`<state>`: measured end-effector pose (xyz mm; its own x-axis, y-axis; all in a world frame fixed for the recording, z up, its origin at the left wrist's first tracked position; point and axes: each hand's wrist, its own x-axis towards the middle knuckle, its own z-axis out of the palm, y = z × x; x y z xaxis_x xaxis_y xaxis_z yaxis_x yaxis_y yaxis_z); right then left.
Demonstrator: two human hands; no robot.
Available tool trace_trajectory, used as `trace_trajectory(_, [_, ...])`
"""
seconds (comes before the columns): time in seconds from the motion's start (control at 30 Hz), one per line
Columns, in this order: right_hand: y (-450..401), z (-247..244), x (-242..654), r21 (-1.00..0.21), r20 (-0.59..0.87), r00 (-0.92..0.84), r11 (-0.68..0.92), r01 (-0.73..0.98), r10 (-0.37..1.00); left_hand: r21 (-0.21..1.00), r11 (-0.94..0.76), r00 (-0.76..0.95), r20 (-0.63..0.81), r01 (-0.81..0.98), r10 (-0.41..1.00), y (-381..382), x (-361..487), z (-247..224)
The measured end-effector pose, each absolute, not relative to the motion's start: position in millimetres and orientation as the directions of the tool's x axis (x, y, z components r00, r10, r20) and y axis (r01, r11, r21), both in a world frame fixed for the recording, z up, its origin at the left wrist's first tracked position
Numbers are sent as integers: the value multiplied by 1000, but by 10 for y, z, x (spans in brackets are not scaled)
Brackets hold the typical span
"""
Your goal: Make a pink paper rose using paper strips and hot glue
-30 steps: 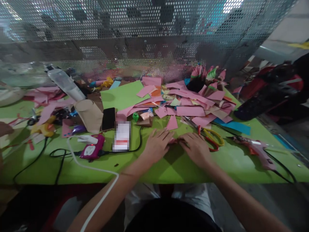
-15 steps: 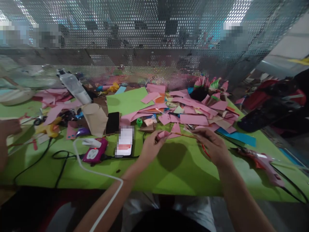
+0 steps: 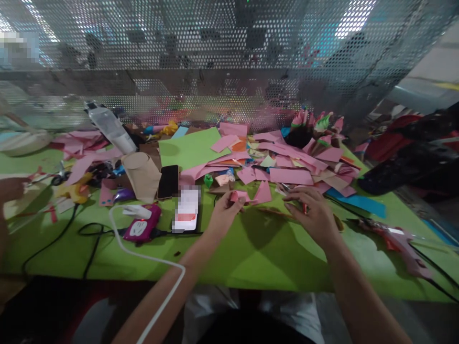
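Observation:
Pinched in the fingers of my left hand [image 3: 227, 210] is a small folded pink paper [image 3: 240, 196]. A second pink piece [image 3: 263, 192] stands on the green tabletop [image 3: 258, 267] just right of it. My right hand [image 3: 310, 210] is curled low over the table, with a bit of something red showing between its fingers; what it grips is mostly hidden. Under its fingertips lies a thin brownish strip [image 3: 276, 213], blurred. Metal tips [image 3: 284, 188] show just beyond that hand.
Pink paper scraps [image 3: 290, 176] pile up behind my hands. Left are a lit phone [image 3: 187, 210], a dark phone [image 3: 168, 182], a magenta power adapter [image 3: 141, 227] and a bottle [image 3: 112, 129]. A glue gun [image 3: 405, 248] lies right. Another person's hand [image 3: 12, 188] is far left.
The thin strip that stretched between both hands is now lower, away from my left hand. My right fingers have changed their hold, and the red loop below them no longer shows there.

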<state>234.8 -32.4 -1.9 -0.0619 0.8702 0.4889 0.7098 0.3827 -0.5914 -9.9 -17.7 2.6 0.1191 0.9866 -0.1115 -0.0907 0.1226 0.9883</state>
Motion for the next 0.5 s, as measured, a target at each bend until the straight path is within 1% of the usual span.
trace_trajectory(0.03, [-332, 9, 2266, -625, 479, -70, 397, 672, 875, 987, 131, 133, -117, -98, 984, -184, -93, 36])
trace_trajectory(0.1, [-344, 60, 2096, -715, 404, -104, 385, 584, 909, 985, 135, 168, -117, -104, 979, -195, -82, 48])
trace_trajectory(0.17, [-347, 89, 1952, -797, 323, -113, 335, 503, 940, 987, 123, 193, -101, -105, 976, -201, -69, 44])
trace_trajectory(0.27, [-329, 83, 1835, -891, 245, -89, 260, 372, 966, 987, 107, 228, -76, -124, 971, -202, -54, 30])
trace_trajectory(0.37, [-296, 53, 1823, -943, 179, -61, 189, 274, 982, 979, 133, 282, -86, -152, 956, -206, -60, 40])
trace_trajectory(0.5, [-277, 32, 1856, -967, 128, -49, 135, 214, 991, 970, 169, 309, -109, -174, 945, -207, -93, 68])
